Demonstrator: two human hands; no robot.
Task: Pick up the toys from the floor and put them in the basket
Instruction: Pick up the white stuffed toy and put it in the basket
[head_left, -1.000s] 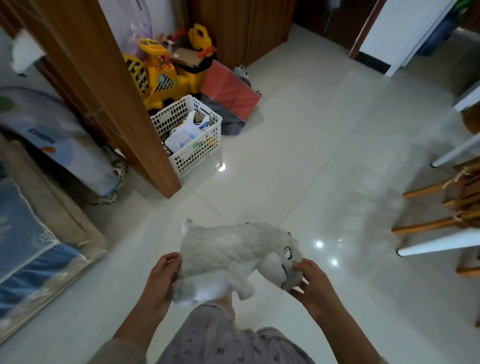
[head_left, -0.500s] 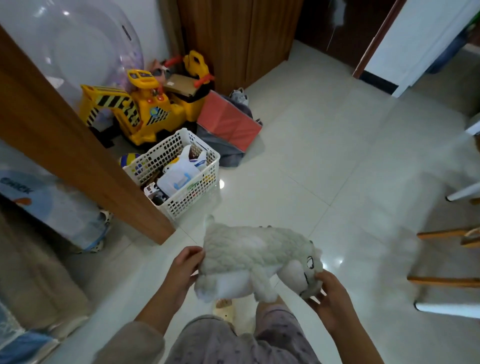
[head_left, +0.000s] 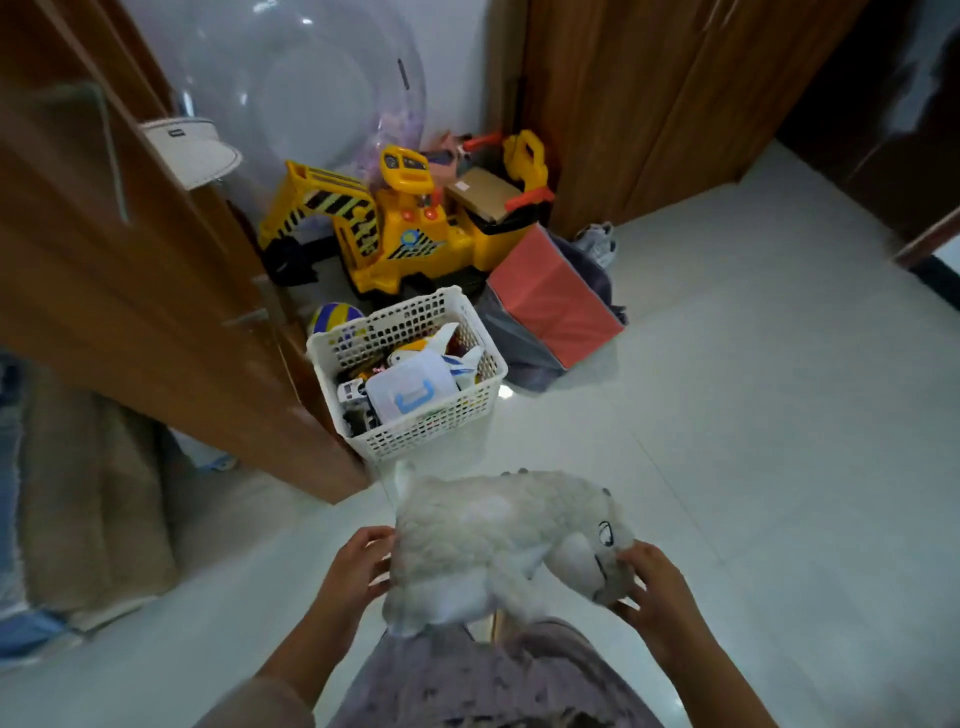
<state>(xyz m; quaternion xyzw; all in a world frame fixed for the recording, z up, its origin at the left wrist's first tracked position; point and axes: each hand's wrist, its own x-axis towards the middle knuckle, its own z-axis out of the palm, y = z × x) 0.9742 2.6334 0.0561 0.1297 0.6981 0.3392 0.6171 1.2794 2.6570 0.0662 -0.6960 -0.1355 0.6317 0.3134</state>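
1. Head view, what changed: closer now than half a second ago, the white basket has grown in the frame and sits just ahead of the plush toy, where a second ago it stood well off up the floor. The toy is carried level, off the floor, over the person's lap.
2. Head view, hands: the left hand is curled against the toy's rump, fingers partly closed on the fur. The right hand cups the head end, fingers spread and bent around the muzzle. Both have hold of it.
3. Head view, meaning: I judge the carry nearly done; a lift over the near rim and a release remain. The basket already looks crowded, so the toy may sit on top.
4. Head view, hard to tell: the toy's underside and legs are partly hidden by the person's clothing. What lies deep in the basket is unclear. A ball shows only partly behind its far corner, beside the yellow digger. Motion blur softens the edges.
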